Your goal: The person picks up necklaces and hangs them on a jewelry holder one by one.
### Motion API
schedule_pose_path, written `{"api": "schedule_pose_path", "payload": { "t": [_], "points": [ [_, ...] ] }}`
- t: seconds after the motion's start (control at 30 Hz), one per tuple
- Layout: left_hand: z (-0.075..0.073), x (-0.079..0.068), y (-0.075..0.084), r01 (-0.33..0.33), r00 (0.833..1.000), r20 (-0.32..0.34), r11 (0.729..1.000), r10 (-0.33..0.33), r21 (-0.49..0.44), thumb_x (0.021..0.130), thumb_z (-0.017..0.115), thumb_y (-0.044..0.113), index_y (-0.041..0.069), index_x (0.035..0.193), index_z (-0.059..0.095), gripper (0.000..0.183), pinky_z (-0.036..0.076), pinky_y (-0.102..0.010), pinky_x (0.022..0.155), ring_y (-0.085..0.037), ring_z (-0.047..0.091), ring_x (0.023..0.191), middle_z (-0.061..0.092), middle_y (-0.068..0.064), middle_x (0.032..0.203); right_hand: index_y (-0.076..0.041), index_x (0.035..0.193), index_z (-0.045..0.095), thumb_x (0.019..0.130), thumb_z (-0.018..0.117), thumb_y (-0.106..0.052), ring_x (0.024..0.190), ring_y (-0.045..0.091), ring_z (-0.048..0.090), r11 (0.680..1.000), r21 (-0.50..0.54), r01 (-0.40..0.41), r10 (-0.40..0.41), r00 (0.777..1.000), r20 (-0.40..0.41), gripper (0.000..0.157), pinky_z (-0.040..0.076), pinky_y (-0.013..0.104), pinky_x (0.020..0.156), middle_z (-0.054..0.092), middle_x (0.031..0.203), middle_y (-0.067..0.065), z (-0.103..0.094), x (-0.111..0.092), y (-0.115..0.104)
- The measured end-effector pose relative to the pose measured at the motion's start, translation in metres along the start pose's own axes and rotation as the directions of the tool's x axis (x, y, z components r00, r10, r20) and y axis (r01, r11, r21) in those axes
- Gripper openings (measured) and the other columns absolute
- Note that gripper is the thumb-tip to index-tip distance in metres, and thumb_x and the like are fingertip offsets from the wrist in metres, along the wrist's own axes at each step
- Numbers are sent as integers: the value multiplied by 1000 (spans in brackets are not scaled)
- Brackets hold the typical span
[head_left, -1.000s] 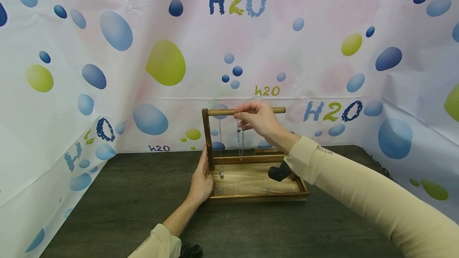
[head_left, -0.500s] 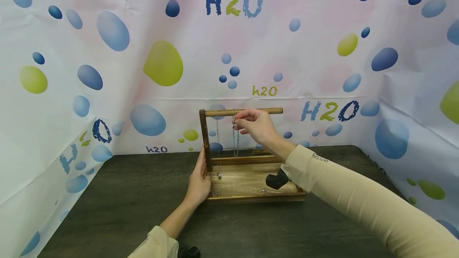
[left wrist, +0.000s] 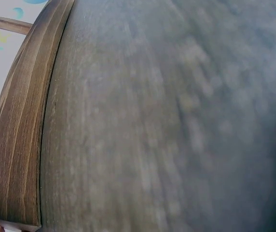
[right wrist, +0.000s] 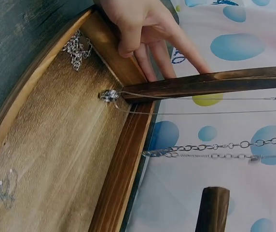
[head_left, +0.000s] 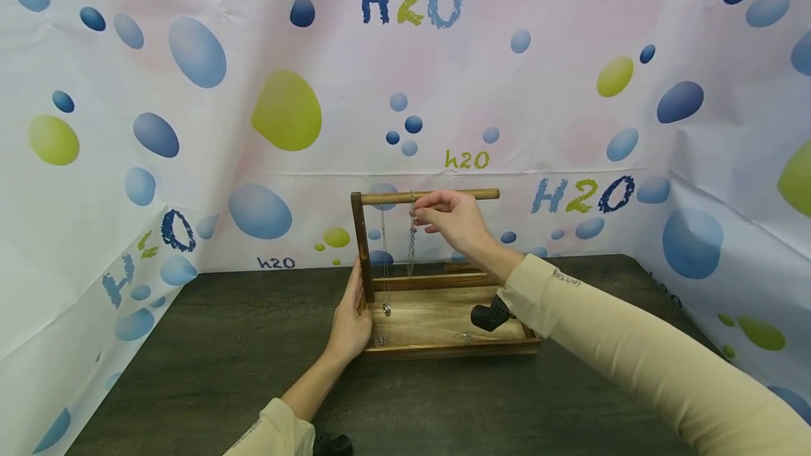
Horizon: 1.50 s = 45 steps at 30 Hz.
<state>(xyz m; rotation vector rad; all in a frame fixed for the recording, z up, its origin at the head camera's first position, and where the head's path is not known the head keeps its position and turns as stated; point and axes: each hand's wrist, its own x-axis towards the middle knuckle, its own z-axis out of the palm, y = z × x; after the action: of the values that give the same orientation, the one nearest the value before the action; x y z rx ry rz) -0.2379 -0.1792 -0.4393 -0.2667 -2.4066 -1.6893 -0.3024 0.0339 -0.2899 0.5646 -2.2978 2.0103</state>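
Observation:
A wooden jewelry stand [head_left: 360, 248] has a tray base [head_left: 450, 351] and a horizontal bar [head_left: 393, 198]. With thumb and fingertips my right hand [head_left: 459, 220] pinches a silver chain [head_left: 412, 245] just below the bar; its top loops over the bar. The right wrist view shows the chain's links [right wrist: 191, 147] close up. A thin necklace [head_left: 384, 252] with a ring-like pendant [right wrist: 110, 95] hangs nearer the post. My left hand [head_left: 350, 329] rests against the stand's left side, its fingers straight along the post [right wrist: 186, 89]; the left wrist view hardly shows it.
In the tray lie a small heap of chain [right wrist: 76, 50] at the left front corner and some small silver jewelry [right wrist: 0, 188] farther right. A short wooden piece [head_left: 465, 268] shows behind the tray. The dark table [head_left: 253, 343] meets a printed backdrop [head_left: 355, 90].
My right hand has lowered slightly from the bar and moved a little left. The chain, hanging from the fingers before, now loops over the bar, its strands closer together. My left hand stays put.

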Motion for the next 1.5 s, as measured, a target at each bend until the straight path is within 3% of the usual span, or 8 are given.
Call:
{"api": "schedule_pose_path", "payload": {
  "t": [0.13, 0.3, 0.73, 0.97, 1.23, 1.5],
  "points": [
    [0, 1, -3, -12, 1000, -6, 1000, 12, 8, 86, 35, -27, 32, 163, 4, 102, 27, -51, 116, -33, 16, 150, 6, -6, 168, 2, 109, 71, 97, 65, -7, 97, 24, 71, 1000, -9, -2, 2, 1000, 4, 16, 59, 39, 82, 73, 110, 13, -4, 0, -3],
    [0, 1, -3, -14, 1000, 1, 1000, 14, -6, 86, 35, -26, 34, 163, 5, 102, 28, -51, 116, -32, 17, 150, 7, -6, 167, 6, 111, 69, 98, 64, -7, 98, 26, 71, 999, -20, 31, -31, 999, 31, 19, 59, 37, 81, 72, 113, 16, -11, -1, -7],
    [0, 2, -7, -5, 1000, 0, 1000, 5, 6, 87, 35, -26, 33, 163, 4, 101, 27, -51, 116, -33, 17, 150, 7, -8, 168, 5, 109, 68, 97, 65, -4, 95, 25, 72, 998, 33, 47, -49, 997, 60, 16, 57, 49, 87, 72, 111, 17, -15, -11, -16],
    [0, 1, -6, -3, 1000, -7, 1000, 3, 11, 87, 35, -25, 35, 163, 4, 102, 27, -48, 116, -31, 18, 150, 9, -8, 167, 8, 114, 67, 96, 66, -4, 94, 28, 72, 998, 57, 29, -36, 991, 130, 21, 60, 42, 81, 73, 109, 18, -5, -27, -7],
    [0, 1, -4, 9, 1000, -12, 1000, -9, 15, 87, 37, -24, 34, 163, 5, 101, 28, -46, 116, -31, 21, 149, 10, -8, 167, 6, 116, 68, 97, 64, -4, 99, 45, 67, 996, 90, -11, -11, 970, 242, 21, 58, 50, 83, 71, 109, 24, 16, -44, 15],
    [-1, 1, -4, 8, 1000, -1, 1000, -8, 11, 88, 36, -23, 34, 163, 5, 99, 27, -47, 117, -32, 20, 149, 10, -8, 167, 8, 117, 68, 97, 65, -6, 93, 41, 70, 999, 53, -3, -14, 946, 324, 24, 60, 46, 77, 74, 102, 17, 36, -61, 39]
  ]
}}
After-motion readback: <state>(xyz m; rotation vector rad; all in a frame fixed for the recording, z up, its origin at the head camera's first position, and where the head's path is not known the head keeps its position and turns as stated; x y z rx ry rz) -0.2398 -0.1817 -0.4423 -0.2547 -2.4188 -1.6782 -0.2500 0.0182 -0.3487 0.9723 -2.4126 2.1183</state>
